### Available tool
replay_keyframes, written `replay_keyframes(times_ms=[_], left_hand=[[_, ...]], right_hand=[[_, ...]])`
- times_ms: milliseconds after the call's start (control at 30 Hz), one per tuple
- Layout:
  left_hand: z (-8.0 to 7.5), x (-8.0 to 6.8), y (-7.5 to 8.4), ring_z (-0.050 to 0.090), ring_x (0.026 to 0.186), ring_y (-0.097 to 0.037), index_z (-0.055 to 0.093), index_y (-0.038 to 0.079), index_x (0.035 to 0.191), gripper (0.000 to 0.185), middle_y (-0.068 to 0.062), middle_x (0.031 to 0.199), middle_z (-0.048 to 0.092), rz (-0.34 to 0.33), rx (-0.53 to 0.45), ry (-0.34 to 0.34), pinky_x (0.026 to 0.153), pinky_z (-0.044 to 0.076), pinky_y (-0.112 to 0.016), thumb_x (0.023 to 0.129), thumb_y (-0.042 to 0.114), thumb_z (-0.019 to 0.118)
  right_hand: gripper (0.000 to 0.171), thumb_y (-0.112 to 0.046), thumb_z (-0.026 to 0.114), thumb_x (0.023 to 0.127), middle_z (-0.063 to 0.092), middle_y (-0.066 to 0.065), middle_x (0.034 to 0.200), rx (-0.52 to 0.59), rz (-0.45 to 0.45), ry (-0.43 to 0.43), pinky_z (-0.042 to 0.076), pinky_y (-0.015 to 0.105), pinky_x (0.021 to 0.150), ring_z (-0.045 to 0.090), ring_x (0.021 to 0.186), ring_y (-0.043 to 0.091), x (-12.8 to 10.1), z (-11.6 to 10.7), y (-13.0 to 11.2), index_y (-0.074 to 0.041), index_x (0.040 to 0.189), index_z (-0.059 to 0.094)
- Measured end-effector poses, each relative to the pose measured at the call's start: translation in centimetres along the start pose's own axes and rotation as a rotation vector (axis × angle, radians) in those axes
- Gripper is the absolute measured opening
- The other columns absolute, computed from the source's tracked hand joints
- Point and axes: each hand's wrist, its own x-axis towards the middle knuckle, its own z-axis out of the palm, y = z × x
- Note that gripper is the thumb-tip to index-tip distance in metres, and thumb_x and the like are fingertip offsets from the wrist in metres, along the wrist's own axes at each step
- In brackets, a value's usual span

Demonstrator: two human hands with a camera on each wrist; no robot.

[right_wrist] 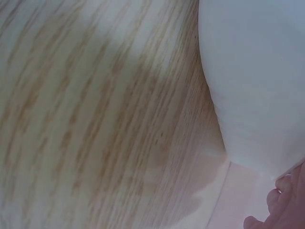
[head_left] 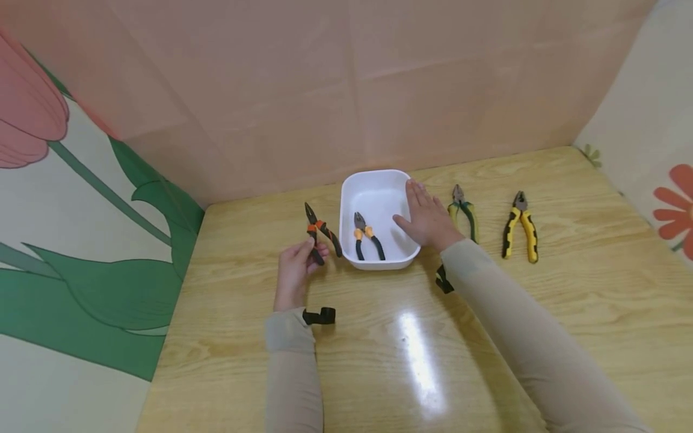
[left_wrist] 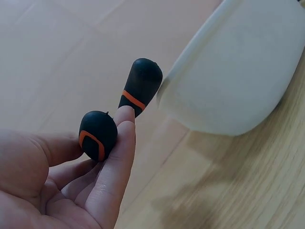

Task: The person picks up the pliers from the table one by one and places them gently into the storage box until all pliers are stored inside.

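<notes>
My left hand [head_left: 295, 267] grips one handle of a pair of needle-nose pliers [head_left: 312, 228] with black and orange handles, just left of the white plastic tray [head_left: 379, 195]. The pliers point away from me with their handles spread. In the left wrist view, the thumb and fingers close round one handle end [left_wrist: 97, 136], and the other handle end [left_wrist: 144, 78] is free. My right hand [head_left: 429, 218] rests on the tray's right rim, its fingers fairly straight. Inside the tray lie combination pliers [head_left: 360, 221] with black and light-orange handles.
Right of the tray lie green-handled pliers [head_left: 458, 193], partly hidden by my right hand and sleeve. Yellow-and-black pliers [head_left: 520, 203] lie farther right. All stand on a wooden table [head_left: 357, 349], with a pinkish covered wall [head_left: 271, 90] behind and patterned panels at both sides.
</notes>
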Motion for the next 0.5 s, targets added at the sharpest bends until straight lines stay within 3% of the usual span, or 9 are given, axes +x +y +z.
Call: replay_keyframes(times_ms=[200, 500], left_hand=[[0.5, -0.3, 0.4, 0.074, 0.082, -0.019, 0.063, -0.016, 0.121, 0.037, -0.013, 0.094, 0.074, 0.011, -0.010, -0.016, 0.089, 0.059, -0.039, 0.104, 0.017, 0.059], [1.4, -0.5, 0.8, 0.074, 0.081, -0.018, 0.062, -0.018, 0.119, 0.037, -0.017, 0.095, 0.074, 0.024, -0.007, -0.033, 0.079, 0.061, -0.031, 0.103, 0.015, 0.060]], right_hand=[[0.091, -0.052, 0.039, 0.105, -0.015, 0.016, 0.168, 0.009, -0.007, 0.011, 0.000, 0.057, 0.123, -0.010, 0.155, 0.033, 0.1, 0.2, 0.2, -0.005, 0.158, -0.019], [0.092, -0.053, 0.038, 0.105, -0.014, 0.017, 0.168, 0.014, -0.010, 0.013, -0.001, 0.057, 0.123, -0.010, 0.155, 0.034, 0.0, 0.3, 0.2, -0.005, 0.158, -0.019]])
